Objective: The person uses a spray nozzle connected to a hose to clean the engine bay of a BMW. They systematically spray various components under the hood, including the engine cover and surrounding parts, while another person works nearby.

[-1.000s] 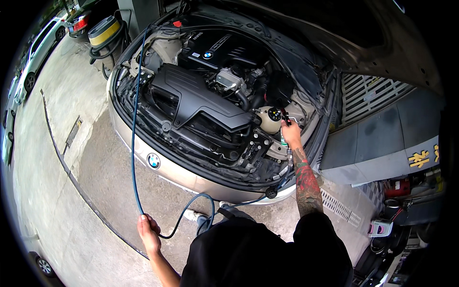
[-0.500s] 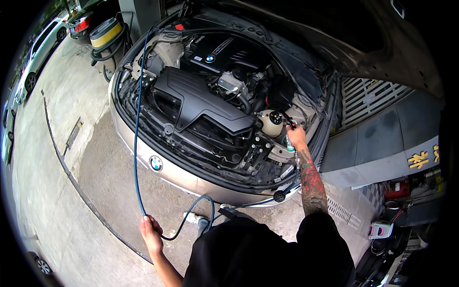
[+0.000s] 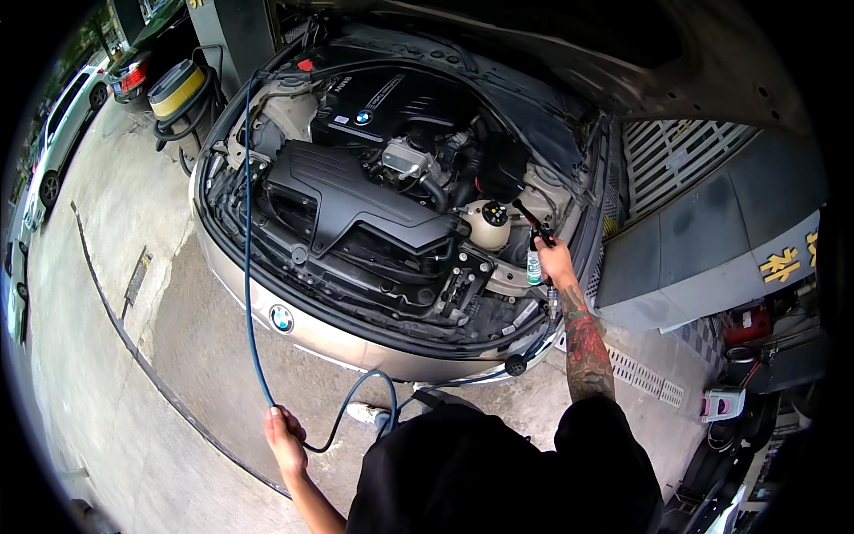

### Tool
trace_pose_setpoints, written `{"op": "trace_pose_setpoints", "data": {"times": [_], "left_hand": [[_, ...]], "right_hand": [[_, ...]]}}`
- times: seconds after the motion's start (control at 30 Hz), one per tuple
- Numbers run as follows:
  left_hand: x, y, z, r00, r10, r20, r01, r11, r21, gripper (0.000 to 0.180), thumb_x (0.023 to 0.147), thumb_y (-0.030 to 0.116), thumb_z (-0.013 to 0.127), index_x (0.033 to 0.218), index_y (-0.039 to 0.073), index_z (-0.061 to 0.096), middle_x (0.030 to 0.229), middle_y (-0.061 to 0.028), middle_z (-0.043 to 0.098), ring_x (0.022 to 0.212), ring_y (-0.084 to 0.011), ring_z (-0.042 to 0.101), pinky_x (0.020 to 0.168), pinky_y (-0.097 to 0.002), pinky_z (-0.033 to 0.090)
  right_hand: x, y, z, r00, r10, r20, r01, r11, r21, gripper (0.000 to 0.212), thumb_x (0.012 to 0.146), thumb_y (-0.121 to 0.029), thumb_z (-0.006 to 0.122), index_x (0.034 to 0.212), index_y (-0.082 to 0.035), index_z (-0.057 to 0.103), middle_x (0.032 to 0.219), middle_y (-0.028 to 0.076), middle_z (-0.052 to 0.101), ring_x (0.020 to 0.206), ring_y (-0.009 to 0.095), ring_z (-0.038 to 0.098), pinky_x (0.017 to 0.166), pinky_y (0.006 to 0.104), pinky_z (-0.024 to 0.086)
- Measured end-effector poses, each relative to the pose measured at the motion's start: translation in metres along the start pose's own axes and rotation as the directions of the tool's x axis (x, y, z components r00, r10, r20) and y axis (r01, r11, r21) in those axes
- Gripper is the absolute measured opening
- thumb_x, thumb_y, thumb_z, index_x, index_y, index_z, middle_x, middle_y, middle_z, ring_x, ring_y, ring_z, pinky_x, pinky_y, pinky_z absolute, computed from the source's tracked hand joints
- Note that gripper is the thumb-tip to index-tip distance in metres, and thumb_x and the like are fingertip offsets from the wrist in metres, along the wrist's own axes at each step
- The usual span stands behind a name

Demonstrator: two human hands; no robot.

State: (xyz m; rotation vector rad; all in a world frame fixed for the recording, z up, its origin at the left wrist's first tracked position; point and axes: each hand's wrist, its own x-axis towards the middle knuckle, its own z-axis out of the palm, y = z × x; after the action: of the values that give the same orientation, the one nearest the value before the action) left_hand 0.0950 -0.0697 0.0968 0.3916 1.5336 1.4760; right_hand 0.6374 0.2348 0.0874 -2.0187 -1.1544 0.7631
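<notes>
The right hand (image 3: 553, 258) has its fingers wrapped round the grip of a black spray gun with a long thin nozzle (image 3: 527, 214), with a small green-and-white bottle (image 3: 534, 269) hanging under it, just left of the knuckles. From those fingers the nozzle's long axis runs forward and slightly left, its tip ending just right of the black cap on a cream, rounded plastic reservoir (image 3: 488, 233). The reservoir lies left of the right fingers and a little beyond them; that hand is by far the nearer one. The left hand (image 3: 285, 438), well apart at lower left, is closed around a dark blue rubber hose (image 3: 249, 294), which rises from its fingers over the front edge of a beige car (image 3: 325, 343) and also loops away to their right. Beyond the right fingers lies the uneven engine bay, with a smooth black plastic engine cover (image 3: 409, 111) ahead and left and a ribbed dark-grey duct (image 3: 356, 191) nearer the left hand. To the right of the right fingers, past the fender, are a pale slatted grille (image 3: 685, 169) and a grey panel (image 3: 694, 233). Left of the left fingers spreads worn concrete floor (image 3: 98, 374).
</notes>
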Motion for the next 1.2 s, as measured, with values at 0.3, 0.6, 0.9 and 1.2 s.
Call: {"op": "trace_pose_setpoints", "data": {"times": [0.3, 0.6, 0.9, 1.2], "left_hand": [[-0.015, -0.003, 0.016, 1.000, 0.000, -0.029, 0.001, 1.000, 0.025, 0.027, 0.103, 0.036, 0.048, 0.085, 0.016, 0.050, 0.061, 0.0088, 0.037, 0.048, -0.0027, 0.030, 0.042, -0.0214, 0.021], [-0.021, 0.002, 0.033, 1.000, 0.021, -0.012, -0.020, 0.998, 0.066, 0.028, 0.103, 0.038, 0.048, 0.085, 0.016, 0.049, 0.059, 0.0086, 0.036, 0.048, -0.0032, 0.030, 0.042, -0.0220, 0.021], [-0.021, 0.000, 0.036, 1.000, 0.020, -0.021, -0.019, 0.998, 0.059, 0.028, 0.103, 0.037, 0.048, 0.085, 0.016, 0.050, 0.060, 0.0085, 0.037, 0.048, -0.0030, 0.031, 0.043, -0.0215, 0.022], [-0.019, 0.004, 0.019, 0.999, 0.044, -0.004, -0.044, 0.999, 0.021, 0.027, 0.103, 0.036, 0.048, 0.085, 0.017, 0.049, 0.061, 0.0085, 0.038, 0.047, -0.0028, 0.030, 0.042, -0.0212, 0.022]], "right_hand": [[0.024, -0.008, 0.004, 0.999, -0.032, 0.038, 0.035, 0.997, -0.075, 0.036, 0.094, -0.031, 0.061, 0.088, 0.005, 0.061, 0.051, 0.007, 0.054, 0.036, 0.019, 0.049, 0.038, 0.0366, 0.037], [0.033, 0.016, -0.004, 0.997, -0.081, -0.002, 0.080, 0.993, -0.086, 0.039, 0.090, -0.033, 0.063, 0.102, 0.004, 0.066, 0.070, 0.015, 0.067, 0.060, 0.029, 0.066, 0.059, 0.0393, 0.050], [0.018, -0.030, -0.010, 0.962, -0.244, -0.121, 0.227, 0.964, -0.140, 0.036, 0.090, -0.032, 0.064, 0.101, 0.002, 0.068, 0.087, 0.023, 0.070, 0.089, 0.039, 0.068, 0.078, 0.0432, 0.051], [0.022, -0.066, 0.038, 0.949, -0.300, -0.093, 0.272, 0.933, -0.235, 0.039, 0.091, -0.032, 0.061, 0.107, 0.004, 0.065, 0.098, 0.029, 0.067, 0.100, 0.047, 0.062, 0.086, 0.0490, 0.049]]}}
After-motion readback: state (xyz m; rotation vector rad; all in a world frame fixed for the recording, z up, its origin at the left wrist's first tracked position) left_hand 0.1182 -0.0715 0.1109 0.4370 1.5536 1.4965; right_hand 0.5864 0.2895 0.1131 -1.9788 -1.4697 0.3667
